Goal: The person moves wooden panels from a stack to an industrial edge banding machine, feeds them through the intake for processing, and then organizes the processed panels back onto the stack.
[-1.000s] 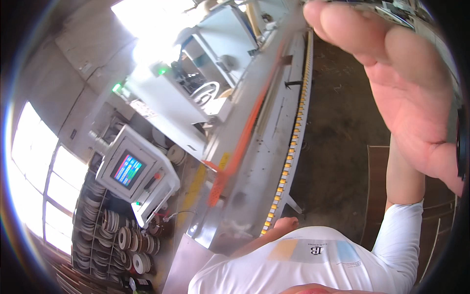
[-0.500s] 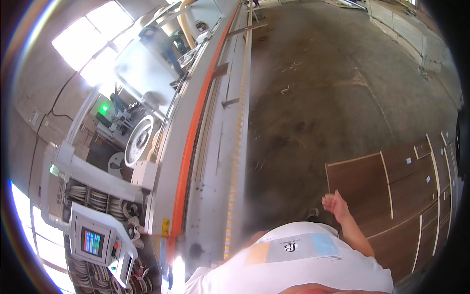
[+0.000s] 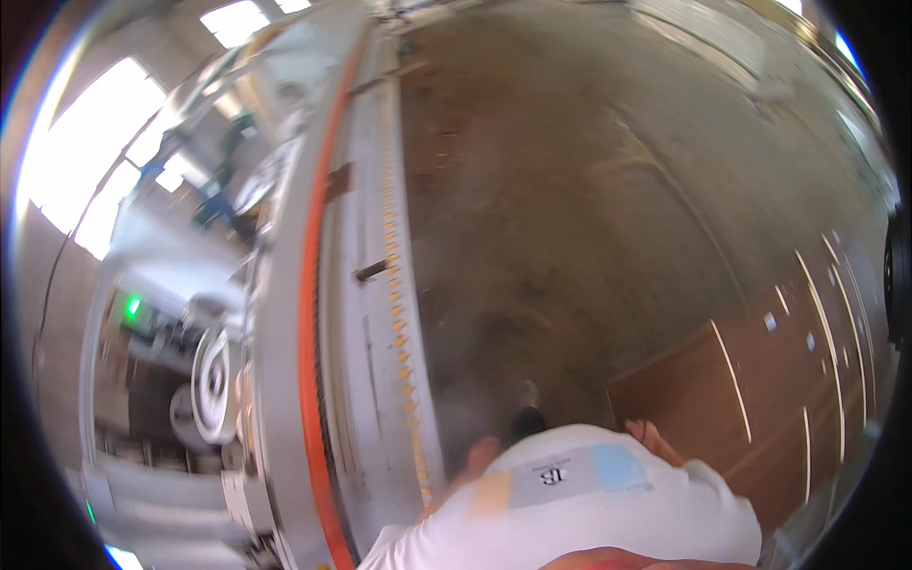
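My left hand [image 3: 483,453] hangs low beside my shirt, near the long edge banding machine's pale side rail. It is smeared, and its fingers cannot be made out. At my right side, my right hand [image 3: 646,433] is partly hidden by the shirt; its fingers look loosely apart, with nothing seen in them. Behind it in the picture lie brown panels [image 3: 684,389] with light edges, low on the right. Neither hand visibly touches the machine [image 3: 375,332] or the panels.
An orange strip [image 3: 313,342] runs along the machine, and a dark bracket [image 3: 372,271] sticks out from its rail. A white reel [image 3: 215,385] stands to the left. Concrete floor [image 3: 570,209] stretches ahead. My dark shoe [image 3: 528,420] shows below.
The view has moved forward along the machine, and the control screen has left the picture. My right hand has dropped back toward my body. My left hand has come into sight.
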{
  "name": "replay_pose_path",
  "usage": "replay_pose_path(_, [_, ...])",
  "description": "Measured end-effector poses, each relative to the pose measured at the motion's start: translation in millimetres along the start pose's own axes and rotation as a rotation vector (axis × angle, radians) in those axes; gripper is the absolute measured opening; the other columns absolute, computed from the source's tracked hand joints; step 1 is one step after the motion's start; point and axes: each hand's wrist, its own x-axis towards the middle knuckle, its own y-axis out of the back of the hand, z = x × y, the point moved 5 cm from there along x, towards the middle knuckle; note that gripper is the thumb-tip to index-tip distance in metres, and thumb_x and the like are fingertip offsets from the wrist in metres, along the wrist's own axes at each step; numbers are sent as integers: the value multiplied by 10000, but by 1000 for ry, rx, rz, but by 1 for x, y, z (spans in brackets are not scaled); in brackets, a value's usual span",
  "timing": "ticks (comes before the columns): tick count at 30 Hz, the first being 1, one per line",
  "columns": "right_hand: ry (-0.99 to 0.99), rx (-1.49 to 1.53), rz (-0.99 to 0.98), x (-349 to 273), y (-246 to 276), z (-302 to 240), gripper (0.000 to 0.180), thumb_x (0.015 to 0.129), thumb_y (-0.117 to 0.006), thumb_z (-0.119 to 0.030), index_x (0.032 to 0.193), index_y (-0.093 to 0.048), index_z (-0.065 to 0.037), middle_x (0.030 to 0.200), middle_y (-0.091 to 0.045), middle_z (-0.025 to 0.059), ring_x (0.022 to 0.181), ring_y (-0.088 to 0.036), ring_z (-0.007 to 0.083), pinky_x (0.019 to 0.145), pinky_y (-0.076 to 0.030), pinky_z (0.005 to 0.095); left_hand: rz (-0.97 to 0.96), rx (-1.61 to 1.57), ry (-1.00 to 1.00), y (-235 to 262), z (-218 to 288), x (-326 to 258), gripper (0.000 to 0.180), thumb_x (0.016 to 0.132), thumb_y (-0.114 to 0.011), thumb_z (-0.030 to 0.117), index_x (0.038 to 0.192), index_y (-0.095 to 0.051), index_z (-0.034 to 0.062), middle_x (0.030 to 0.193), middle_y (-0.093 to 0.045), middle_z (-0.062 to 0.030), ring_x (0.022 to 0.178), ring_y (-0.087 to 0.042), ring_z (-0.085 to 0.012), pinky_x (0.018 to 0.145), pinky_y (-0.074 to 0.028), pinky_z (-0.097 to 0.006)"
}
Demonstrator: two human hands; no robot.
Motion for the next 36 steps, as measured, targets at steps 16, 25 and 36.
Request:
replay_pose_path(16, [-315,307,720,97,45,-67,307,959,-662,-312,1039,-713,-20,823,-686,42,746,-654,166,643,-540,332,-442,-256,279,240,-101,418,268,893,-551,255,848,-723,55,950,-718,-196,888,-687,-379,762,-549,-484])
replay_pose_path(25, [-703,607,629,146,50,49,440,842,-740,-440,992,-748,-26,842,-700,130,733,-660,284,617,-512,446,-490,154,-188,284,59,597,307,939,-604,340,978,-729,62,961,-743,-121,894,-715,-270,748,-570,-405])
replay_pose_path(36, [-410,777,1000,208,410,-62,327,910,-698,-348,1047,-726,-53,846,-707,18,755,-661,131,670,-528,302,-731,44,-330,290,369,805,378,963,-616,313,1185,-718,25,1113,-740,-138,1046,-675,-201,922,-516,-331])
